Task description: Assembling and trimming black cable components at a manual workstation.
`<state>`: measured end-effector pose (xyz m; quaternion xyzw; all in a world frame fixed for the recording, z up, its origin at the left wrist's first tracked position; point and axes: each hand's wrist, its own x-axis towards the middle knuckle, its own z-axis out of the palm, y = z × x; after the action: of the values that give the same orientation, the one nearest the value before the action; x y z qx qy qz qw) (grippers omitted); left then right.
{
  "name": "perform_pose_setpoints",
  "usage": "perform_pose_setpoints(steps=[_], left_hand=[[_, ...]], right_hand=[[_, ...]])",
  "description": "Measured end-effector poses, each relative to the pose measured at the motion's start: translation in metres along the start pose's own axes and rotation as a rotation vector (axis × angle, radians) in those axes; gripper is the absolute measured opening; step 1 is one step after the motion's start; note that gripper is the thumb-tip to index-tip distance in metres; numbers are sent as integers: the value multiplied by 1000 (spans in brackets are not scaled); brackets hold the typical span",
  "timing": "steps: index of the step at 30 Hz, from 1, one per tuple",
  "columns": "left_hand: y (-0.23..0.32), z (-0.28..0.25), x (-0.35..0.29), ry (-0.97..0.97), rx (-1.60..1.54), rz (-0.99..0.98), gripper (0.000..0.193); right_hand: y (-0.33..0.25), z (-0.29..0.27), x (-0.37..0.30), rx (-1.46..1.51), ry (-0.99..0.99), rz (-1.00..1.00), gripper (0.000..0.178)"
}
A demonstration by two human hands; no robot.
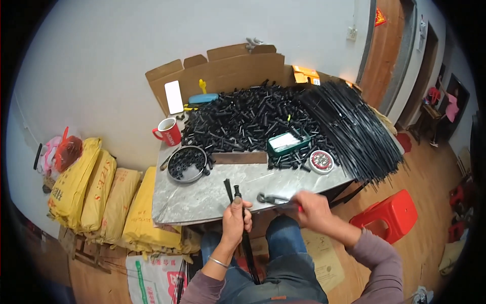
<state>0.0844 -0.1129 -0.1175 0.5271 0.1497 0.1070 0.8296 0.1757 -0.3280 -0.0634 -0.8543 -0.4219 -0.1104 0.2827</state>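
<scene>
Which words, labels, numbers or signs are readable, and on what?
I don't copy wording or brands; print shows on:
Red mug: pale lettering, legible in part.
Yellow sacks: red print, some legible, the rest blurred.
White sack: red print, partly cut off.
Orange box: print too small to read.
Red sign by the door: too blurred.
Tan sheet on the floor: marks too faint.

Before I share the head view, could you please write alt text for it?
A person's left hand grips slim black rods while the right hand holds red-handled pincers by the near edge of a grey marbled table. On it lie heaped short black tubes and a sheaf of long rods.
</scene>
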Motion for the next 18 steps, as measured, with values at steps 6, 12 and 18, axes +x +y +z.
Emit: perform_pose_setpoints(steps=[6,12,18], left_hand=[[0,2,7,-16,-8,4,60],[-2,2,9,-8,-3,-16,59],[-4,-6,9,-14,-33,-37,57]], right_hand=[[83,2,122,-277,90,230,11],[107,19,169,-341,-38,276,14],[88,-25,134,-392,-76,347,15]])
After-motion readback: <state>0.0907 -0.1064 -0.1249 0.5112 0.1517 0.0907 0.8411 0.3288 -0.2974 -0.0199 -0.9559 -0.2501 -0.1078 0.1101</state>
